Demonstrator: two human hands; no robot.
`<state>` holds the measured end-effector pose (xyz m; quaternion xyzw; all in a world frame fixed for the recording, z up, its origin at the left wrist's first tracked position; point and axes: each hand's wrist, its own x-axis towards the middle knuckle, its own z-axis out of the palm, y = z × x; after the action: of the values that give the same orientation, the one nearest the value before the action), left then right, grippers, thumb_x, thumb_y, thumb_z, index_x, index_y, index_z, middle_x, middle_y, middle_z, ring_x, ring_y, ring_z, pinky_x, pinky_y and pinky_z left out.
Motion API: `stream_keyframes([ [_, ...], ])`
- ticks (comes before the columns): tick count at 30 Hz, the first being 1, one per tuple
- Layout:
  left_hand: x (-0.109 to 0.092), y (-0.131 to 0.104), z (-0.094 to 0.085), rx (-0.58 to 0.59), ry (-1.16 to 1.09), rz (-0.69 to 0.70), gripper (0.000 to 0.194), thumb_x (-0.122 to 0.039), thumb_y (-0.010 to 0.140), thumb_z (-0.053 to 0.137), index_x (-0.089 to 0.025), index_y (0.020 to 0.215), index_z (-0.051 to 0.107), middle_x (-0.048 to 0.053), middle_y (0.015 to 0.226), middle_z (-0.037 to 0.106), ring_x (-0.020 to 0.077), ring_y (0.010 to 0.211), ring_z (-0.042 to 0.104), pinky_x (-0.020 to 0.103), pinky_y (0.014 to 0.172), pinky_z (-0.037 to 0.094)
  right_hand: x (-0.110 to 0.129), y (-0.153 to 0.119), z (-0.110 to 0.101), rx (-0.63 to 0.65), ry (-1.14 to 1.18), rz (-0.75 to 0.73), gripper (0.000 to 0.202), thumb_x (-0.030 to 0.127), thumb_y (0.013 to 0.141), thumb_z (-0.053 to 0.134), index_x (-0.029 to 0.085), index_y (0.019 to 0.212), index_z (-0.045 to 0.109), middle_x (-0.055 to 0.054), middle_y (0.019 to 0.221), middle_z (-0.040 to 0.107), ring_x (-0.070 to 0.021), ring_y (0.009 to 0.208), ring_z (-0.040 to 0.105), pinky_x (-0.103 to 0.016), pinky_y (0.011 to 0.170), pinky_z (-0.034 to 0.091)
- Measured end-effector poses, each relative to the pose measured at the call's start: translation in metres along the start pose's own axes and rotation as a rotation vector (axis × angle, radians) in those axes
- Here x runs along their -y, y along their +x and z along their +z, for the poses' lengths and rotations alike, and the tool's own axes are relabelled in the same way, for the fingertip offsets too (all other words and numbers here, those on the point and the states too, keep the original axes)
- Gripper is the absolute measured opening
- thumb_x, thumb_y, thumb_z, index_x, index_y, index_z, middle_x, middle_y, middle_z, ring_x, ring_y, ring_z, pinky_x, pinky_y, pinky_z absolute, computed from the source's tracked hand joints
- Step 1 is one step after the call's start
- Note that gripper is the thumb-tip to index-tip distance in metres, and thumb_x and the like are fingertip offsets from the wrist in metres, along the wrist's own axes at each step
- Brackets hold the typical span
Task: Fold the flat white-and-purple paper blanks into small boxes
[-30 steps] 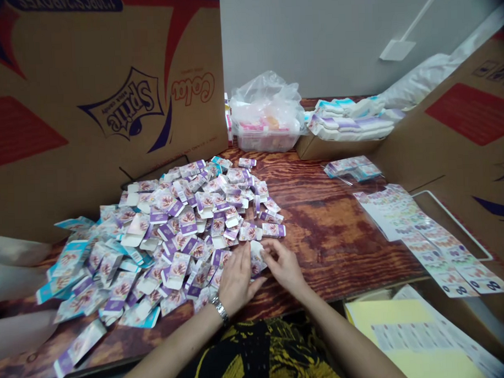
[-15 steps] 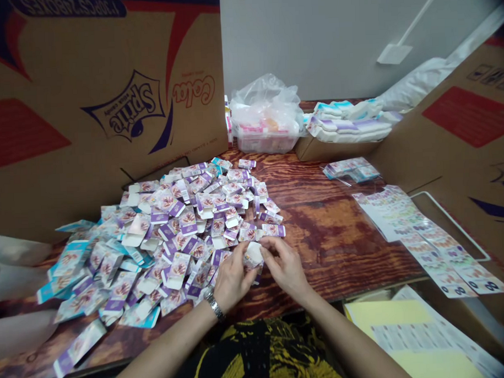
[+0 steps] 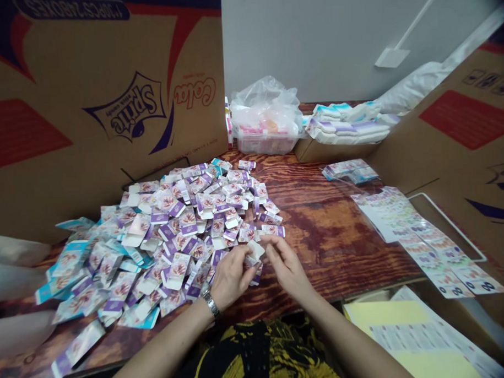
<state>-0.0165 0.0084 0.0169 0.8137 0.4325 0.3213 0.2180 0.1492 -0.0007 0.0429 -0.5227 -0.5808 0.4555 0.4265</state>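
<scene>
My left hand [image 3: 233, 275], with a metal watch at its wrist, grips a small printed carton [image 3: 254, 250] between thumb and fingers. A white flap shows at the carton's upper end, and the fingers hide much of its body. Just right of it is my right hand [image 3: 288, 266], thumb and fingers slightly apart, nothing visible in them. Left of both hands spreads a large heap of small cartons [image 3: 180, 263], mostly purple and white, some with flaps raised. Several blue ones [image 3: 68, 259] lie at the heap's left side.
Large cardboard boxes stand at the left [image 3: 148, 44] and right [image 3: 452, 138]. At the back are a bagged plastic tub [image 3: 269, 141] and an open box of flat cartons [image 3: 337, 151]. Sticker sheets [image 3: 414, 233] lie right; yellow paper [image 3: 423, 365] is at the lower right.
My right hand has drawn slightly right, off the carton's flap, and its fingers have loosened. The carton stays in my left hand, its white flap tilted more.
</scene>
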Motion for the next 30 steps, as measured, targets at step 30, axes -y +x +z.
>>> stream_keyframes([
  [30, 0.007, 0.078, -0.065, -0.203, 0.346, -0.035, 0.079, -0.035, 0.086, 0.053, -0.004, 0.142, 0.007, 0.012, 0.091, 0.059, 0.0230, 0.083, 0.058, 0.037, 0.071, 0.051, -0.037, 0.013, -0.018, -0.021, -0.291, -0.037, 0.036, 0.032, 0.090, 0.045, 0.022, 0.125, 0.050, -0.009, 0.116, 0.061, -0.0188, 0.100, 0.060, -0.033, 0.085, 0.048],
])
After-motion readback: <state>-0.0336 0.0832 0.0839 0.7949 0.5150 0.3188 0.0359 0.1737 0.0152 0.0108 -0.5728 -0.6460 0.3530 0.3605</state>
